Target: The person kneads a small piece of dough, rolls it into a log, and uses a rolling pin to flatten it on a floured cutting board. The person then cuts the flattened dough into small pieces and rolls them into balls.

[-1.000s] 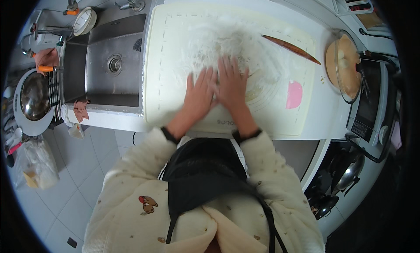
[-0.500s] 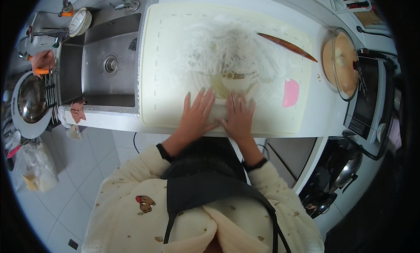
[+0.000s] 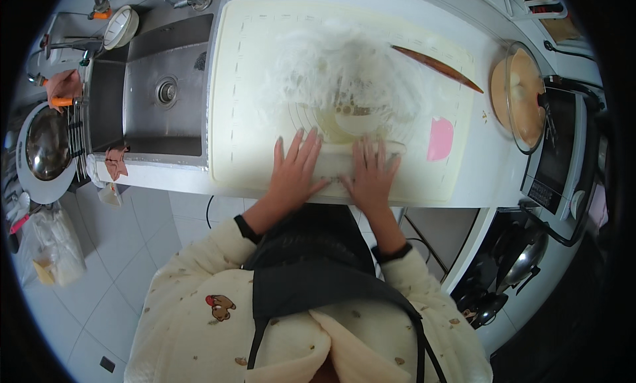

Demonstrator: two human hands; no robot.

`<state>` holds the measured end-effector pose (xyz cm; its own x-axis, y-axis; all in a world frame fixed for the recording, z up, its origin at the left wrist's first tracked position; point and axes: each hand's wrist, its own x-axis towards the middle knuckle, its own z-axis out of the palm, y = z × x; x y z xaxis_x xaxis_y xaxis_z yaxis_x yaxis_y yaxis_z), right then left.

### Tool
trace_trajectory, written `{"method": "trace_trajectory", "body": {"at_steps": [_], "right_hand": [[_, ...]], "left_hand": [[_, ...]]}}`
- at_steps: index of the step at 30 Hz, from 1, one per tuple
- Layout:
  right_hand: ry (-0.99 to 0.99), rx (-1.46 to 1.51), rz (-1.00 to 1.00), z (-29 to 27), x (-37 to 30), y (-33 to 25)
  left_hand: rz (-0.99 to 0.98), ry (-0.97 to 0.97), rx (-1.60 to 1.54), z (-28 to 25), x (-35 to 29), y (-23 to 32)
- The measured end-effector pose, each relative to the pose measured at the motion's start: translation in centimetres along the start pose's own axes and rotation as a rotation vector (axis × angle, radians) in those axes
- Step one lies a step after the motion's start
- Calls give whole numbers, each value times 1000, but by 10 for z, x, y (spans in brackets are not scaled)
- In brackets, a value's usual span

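A pale log of dough [image 3: 336,160] lies crosswise near the front of a cream pastry mat [image 3: 246,164]. My left hand [image 3: 293,169] rests flat over its left part, fingers stretched and a little apart. Over its right part lies my right hand [image 3: 373,174], palm down with fingers spread. A short length of the dough shows past the right fingers; what lies under both hands is hidden. White flour [image 3: 344,65] is smeared over the mat beyond them.
A tapered wooden rolling pin [image 3: 437,68] lies at the mat's far right, with a pink dough scraper [image 3: 440,139] nearer me. Left is a steel sink [image 3: 149,128]. A glass lid leans by an orange bowl [image 3: 501,95] at right, next to a small oven [image 3: 555,148].
My hands have spread slightly apart, the right one shifting right. The dough log now shows more plainly between and beyond them. The pin and scraper stay put.
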<state>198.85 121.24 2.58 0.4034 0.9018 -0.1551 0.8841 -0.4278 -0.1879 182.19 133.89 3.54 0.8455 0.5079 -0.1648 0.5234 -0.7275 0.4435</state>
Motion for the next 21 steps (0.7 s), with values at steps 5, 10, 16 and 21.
{"method": "trace_trajectory", "body": {"at_steps": [5, 10, 16, 21], "right_hand": [[300, -5, -33, 7, 116, 5], [-11, -5, -42, -5, -13, 7], [184, -75, 81, -3, 77, 33], [342, -46, 234, -30, 82, 77]], "left_hand": [[-43, 203, 115, 0, 64, -13], [-18, 15, 64, -5, 10, -2], [-81, 120, 113, -4, 50, -6], [-142, 177, 184, -30, 73, -4]]}}
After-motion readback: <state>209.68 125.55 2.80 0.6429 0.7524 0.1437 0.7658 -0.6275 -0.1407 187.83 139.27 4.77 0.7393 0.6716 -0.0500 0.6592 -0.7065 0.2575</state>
